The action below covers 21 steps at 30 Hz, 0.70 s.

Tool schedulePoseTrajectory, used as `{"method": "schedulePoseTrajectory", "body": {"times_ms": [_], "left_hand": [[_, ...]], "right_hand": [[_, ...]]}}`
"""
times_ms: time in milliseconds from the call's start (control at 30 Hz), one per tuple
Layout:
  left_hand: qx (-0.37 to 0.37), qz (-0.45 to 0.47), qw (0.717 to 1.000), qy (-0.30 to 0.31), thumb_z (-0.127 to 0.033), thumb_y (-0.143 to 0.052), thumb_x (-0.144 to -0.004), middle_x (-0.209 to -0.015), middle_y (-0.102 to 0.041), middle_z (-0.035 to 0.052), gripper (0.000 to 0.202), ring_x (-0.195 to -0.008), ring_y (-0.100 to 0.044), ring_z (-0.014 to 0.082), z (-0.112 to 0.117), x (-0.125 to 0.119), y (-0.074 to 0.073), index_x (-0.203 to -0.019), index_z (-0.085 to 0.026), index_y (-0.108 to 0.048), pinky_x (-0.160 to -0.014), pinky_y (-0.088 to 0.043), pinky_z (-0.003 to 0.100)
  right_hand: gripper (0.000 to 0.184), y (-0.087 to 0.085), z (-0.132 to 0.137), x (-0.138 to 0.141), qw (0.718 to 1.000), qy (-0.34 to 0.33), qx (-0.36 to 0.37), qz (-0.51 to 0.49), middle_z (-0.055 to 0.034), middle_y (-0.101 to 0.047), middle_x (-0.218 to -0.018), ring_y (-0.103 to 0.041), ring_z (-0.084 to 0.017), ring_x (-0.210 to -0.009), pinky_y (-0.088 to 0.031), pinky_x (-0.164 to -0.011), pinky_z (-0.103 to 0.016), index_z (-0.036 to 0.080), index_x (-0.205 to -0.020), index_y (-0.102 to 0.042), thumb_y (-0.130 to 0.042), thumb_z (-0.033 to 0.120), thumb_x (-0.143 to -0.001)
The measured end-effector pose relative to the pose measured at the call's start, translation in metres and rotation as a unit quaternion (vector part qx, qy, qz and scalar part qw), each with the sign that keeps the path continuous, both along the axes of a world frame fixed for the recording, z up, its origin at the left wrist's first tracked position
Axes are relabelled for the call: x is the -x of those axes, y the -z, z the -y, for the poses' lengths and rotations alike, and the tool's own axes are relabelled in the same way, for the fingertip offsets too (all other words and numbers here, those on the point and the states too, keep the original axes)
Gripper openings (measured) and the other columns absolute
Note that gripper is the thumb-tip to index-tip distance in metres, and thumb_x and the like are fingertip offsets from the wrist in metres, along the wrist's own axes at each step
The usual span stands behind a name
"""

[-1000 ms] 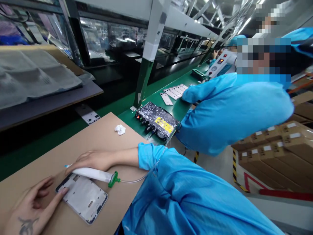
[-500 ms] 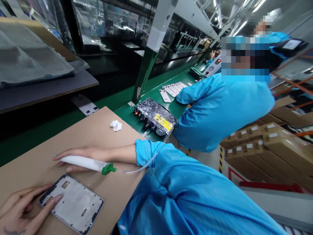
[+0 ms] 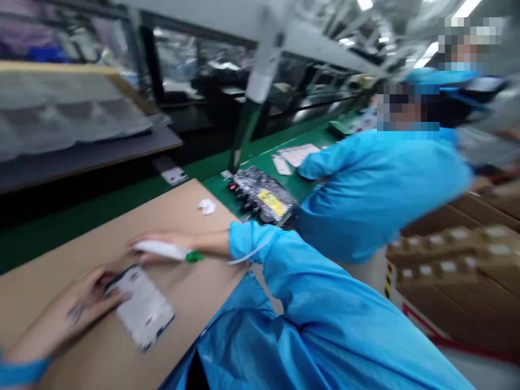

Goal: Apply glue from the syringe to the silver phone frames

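Note:
My left hand (image 3: 91,295) grips one end of a thin grey metal plate (image 3: 144,306) with dark edges and small cut-outs, its thumb on the top face and its fingers at the far side. Beyond the plate, my right hand (image 3: 179,238) holds a white dispensing syringe (image 3: 160,249) lengthwise. A green cap (image 3: 194,256) closes the syringe's rear end, and a clear tube (image 3: 254,253) runs beside my blue sleeve. The syringe's tip is blurred; I cannot tell whether it touches anything.
A brown board (image 3: 81,257) covers the near bench. Past a crumpled white tissue (image 3: 207,206) stands a worn black control box (image 3: 260,192). A co-worker in blue (image 3: 377,184) sits near several pale plates (image 3: 298,154). Cartons (image 3: 442,271) are stacked at right.
The view has swung and is blurred. Both hands appear farther right; the left hand and plate also appear higher in the picture. Each hand keeps its hold.

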<state>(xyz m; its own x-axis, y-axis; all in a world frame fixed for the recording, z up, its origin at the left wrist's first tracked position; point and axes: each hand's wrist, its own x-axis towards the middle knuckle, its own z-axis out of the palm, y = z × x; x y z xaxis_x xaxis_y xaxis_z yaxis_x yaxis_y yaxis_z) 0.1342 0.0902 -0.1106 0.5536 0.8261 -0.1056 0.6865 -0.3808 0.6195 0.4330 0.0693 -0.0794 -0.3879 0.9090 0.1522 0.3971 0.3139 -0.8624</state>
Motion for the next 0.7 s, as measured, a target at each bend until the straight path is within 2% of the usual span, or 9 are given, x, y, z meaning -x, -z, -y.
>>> {"method": "schedulePoseTrajectory", "body": {"times_ms": [67, 100, 167, 233, 300, 400, 533, 633, 700], "left_hand": [[-0.008, 0.048, 0.998, 0.036, -0.070, -0.081, -0.082, -0.101, -0.085, 0.0039, 0.047, -0.091, -0.083, 0.0363, 0.032, -0.010, -0.023, -0.106, -0.029, -0.079, -0.081, -0.070, 0.054], [-0.018, 0.059, 0.997, 0.042, -0.067, -0.079, -0.084, -0.100, -0.083, 0.0087, 0.049, -0.091, -0.082, 0.0366, 0.046, -0.015, -0.032, -0.107, -0.024, -0.078, -0.079, -0.069, 0.053], [0.009, 0.048, 0.999, 0.001, -0.064, -0.085, -0.081, -0.107, -0.083, 0.0085, 0.049, -0.098, -0.081, 0.0310, 0.063, -0.022, -0.041, -0.107, -0.023, -0.078, -0.087, -0.066, 0.044], [0.047, 0.036, 0.998, -0.031, -0.058, -0.091, -0.081, -0.111, -0.084, 0.0046, 0.046, -0.105, -0.081, 0.0241, 0.066, -0.022, -0.036, -0.109, -0.023, -0.080, -0.093, -0.062, 0.033], [0.071, 0.020, 0.994, -0.077, -0.060, -0.098, -0.078, -0.100, -0.082, 0.0032, 0.056, -0.091, -0.078, 0.0214, 0.063, -0.021, -0.026, -0.112, -0.020, -0.080, -0.079, -0.057, 0.031], [0.059, 0.020, 0.993, -0.098, -0.055, -0.101, -0.081, -0.100, -0.081, 0.0035, 0.056, -0.092, -0.076, 0.0219, 0.062, -0.029, -0.009, -0.117, -0.019, -0.077, -0.077, -0.053, 0.031], [-0.035, 0.047, 0.998, -0.039, -0.057, -0.095, -0.092, -0.113, -0.080, 0.0119, 0.050, -0.101, -0.077, 0.0286, 0.068, -0.040, 0.004, -0.115, -0.018, -0.075, -0.086, -0.057, 0.040], [-0.067, 0.072, 0.995, 0.006, -0.067, -0.095, -0.087, -0.121, -0.078, 0.0177, 0.062, -0.115, -0.075, 0.0370, 0.066, -0.036, 0.008, -0.118, -0.018, -0.076, -0.104, -0.059, 0.052], [-0.110, 0.068, 0.991, 0.023, -0.084, -0.093, -0.079, -0.124, -0.076, 0.0187, 0.076, -0.125, -0.070, 0.0425, 0.060, -0.029, 0.012, -0.118, -0.020, -0.078, -0.115, -0.056, 0.061]], "right_hand": [[0.010, -0.001, 0.021, 0.004, 0.999, 0.019, 0.002, -0.030, 0.0104, -0.087, -0.112, -0.085, -0.015, -0.122, -0.065, -0.109, -0.022, 0.024, -0.096, -0.081, -0.090, 0.021, -0.094], [0.010, 0.003, 0.029, 0.005, 0.998, 0.029, 0.002, -0.054, 0.0047, -0.088, -0.118, -0.084, -0.020, -0.125, -0.066, -0.113, -0.030, 0.025, -0.094, -0.080, -0.088, 0.029, -0.099], [0.034, 0.021, 0.036, 0.006, 0.993, 0.037, 0.018, -0.111, -0.0043, -0.087, -0.116, -0.087, -0.025, -0.107, -0.072, -0.106, -0.042, 0.026, -0.105, -0.078, -0.075, 0.059, -0.107], [0.060, 0.045, 0.032, 0.008, 0.984, 0.045, 0.043, -0.165, -0.0044, -0.082, -0.085, -0.082, -0.027, -0.076, -0.074, -0.081, -0.047, 0.025, -0.117, -0.074, -0.055, 0.081, -0.109], [0.063, 0.064, 0.029, 0.007, 0.973, 0.078, 0.062, -0.207, -0.0059, -0.077, -0.076, -0.074, -0.028, -0.062, -0.066, -0.059, -0.046, 0.025, -0.117, -0.075, -0.055, 0.084, -0.105], [0.057, 0.077, 0.034, -0.002, 0.963, 0.108, 0.087, -0.233, -0.0092, -0.080, -0.085, -0.072, -0.029, -0.063, -0.057, -0.053, -0.043, 0.029, -0.119, -0.078, -0.074, 0.080, -0.094], [0.054, 0.078, 0.040, -0.010, 0.959, 0.136, 0.101, -0.226, -0.0073, -0.082, -0.091, -0.073, -0.027, -0.065, -0.058, -0.054, -0.042, 0.034, -0.120, -0.081, -0.099, 0.064, -0.078], [0.052, 0.079, 0.033, -0.008, 0.956, 0.125, 0.084, -0.252, -0.0037, -0.079, -0.079, -0.069, -0.021, -0.058, -0.057, -0.051, -0.034, 0.030, -0.110, -0.083, -0.104, 0.062, -0.075], [0.050, 0.080, 0.026, -0.008, 0.956, 0.096, 0.087, -0.263, -0.0009, -0.075, -0.074, -0.067, -0.017, -0.055, -0.057, -0.050, -0.029, 0.028, -0.109, -0.083, -0.100, 0.067, -0.082]]}}
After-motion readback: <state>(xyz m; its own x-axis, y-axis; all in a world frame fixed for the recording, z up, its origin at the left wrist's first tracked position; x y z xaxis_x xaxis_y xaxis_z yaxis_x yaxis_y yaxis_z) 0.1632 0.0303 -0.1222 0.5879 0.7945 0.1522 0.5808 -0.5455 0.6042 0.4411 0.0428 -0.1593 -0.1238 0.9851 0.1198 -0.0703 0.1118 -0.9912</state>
